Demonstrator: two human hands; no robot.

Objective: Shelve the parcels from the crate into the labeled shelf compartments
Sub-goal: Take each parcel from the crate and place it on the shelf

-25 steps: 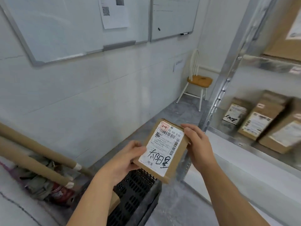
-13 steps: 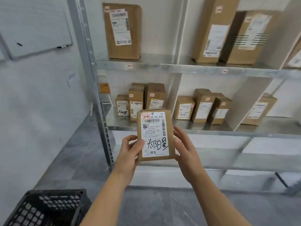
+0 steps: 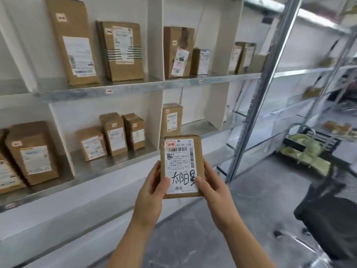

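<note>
A small brown parcel [image 3: 181,167] is held upright just below the middle of the view, toward six o'clock, with its white label facing the camera. The label carries a barcode, bold black handwriting and a red-marked sticker at its top left corner. Both hands are clamped on it: the left hand [image 3: 150,192] grips its left edge at about seven o'clock, the right hand [image 3: 214,190] its right edge at about five o'clock, and each thumb lies across the bottom of the label. The parcel is in the air in front of the metal shelf [image 3: 77,93], clear of its boards. From the parcel, a single upright box [image 3: 172,118] stands in the compartment at twelve o'clock, three small boxes [image 3: 114,132] stand side by side at ten o'clock, and taller parcels [image 3: 75,41] fill the upper row at eleven o'clock. A steel upright post [image 3: 257,105] rises at two o'clock, with a black chair [image 3: 332,219] at four o'clock.
</note>
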